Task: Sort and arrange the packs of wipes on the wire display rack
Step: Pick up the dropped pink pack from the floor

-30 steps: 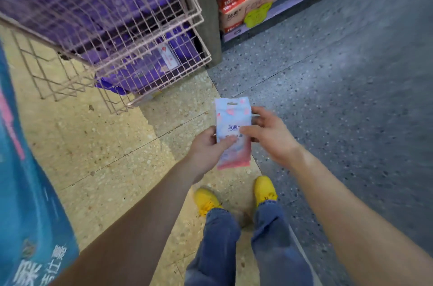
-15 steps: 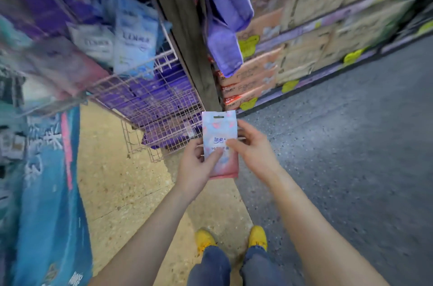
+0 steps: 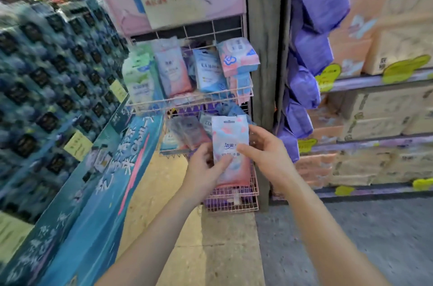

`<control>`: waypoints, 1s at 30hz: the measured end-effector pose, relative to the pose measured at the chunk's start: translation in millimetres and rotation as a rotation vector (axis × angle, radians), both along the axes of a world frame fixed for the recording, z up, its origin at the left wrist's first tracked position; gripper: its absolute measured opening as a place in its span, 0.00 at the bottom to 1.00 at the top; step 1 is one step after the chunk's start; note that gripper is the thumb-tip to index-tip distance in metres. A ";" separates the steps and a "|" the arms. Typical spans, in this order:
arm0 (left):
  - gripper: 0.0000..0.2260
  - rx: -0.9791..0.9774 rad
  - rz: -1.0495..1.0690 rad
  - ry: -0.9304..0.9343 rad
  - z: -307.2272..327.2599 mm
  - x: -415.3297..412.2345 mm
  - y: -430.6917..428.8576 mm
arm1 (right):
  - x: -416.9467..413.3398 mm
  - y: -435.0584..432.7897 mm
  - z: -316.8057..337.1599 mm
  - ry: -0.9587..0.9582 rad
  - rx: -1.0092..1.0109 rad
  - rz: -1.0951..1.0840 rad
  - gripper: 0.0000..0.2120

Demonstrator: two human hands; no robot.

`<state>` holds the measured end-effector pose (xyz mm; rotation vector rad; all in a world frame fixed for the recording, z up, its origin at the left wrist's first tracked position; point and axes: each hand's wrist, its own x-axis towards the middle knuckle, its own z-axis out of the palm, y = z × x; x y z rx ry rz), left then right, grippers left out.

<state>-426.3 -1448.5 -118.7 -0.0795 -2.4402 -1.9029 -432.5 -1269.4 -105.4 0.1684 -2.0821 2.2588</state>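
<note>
clutching pink wipes pack point(image 3: 230, 135) w/ both hands point(image 3: 201, 168) point(image 3: 269, 152), by wire rack point(image 3: 187, 100) baskets stuffed w/ assorted packs point(image 3: 173, 72).

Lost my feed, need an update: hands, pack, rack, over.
Left hand and right hand both grip pink-and-white plastic wipes pack, upright. Held in front of pink wire display rack, not yet placed. Baskets crowded with mixed packs.

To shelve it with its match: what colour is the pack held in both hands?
The pack of wipes is white, fading to pink below; head view.
</note>
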 end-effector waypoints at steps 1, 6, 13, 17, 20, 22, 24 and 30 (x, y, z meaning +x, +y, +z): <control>0.14 0.001 0.011 0.018 8.5 -2.5 -4.1 | -4.0 -4.8 9.2 0.013 -0.004 0.014 0.22; 0.15 -0.004 0.065 0.085 45.1 -17.1 -27.2 | -21.9 -31.1 52.1 0.091 0.005 0.075 0.22; 0.17 0.080 0.070 0.137 93.0 -46.5 -74.7 | -62.1 -73.3 101.8 0.127 0.141 0.118 0.21; 0.15 0.061 0.061 0.187 113.9 -77.5 -108.1 | -90.4 -102.8 120.4 0.133 0.192 0.154 0.25; 0.13 0.115 0.065 0.219 128.3 -106.6 -130.1 | -114.9 -123.2 137.6 0.119 0.123 0.119 0.27; 0.12 0.154 0.078 0.239 140.9 -125.8 -144.8 | -136.5 -135.3 149.9 0.085 0.034 0.006 0.23; 0.11 0.198 0.068 0.259 153.9 -141.7 -158.4 | -162.9 -145.3 155.9 0.090 0.055 -0.122 0.21; 0.14 0.323 0.031 0.257 175.9 -178.0 -191.0 | -218.5 -161.8 145.6 -0.016 0.589 -0.262 0.19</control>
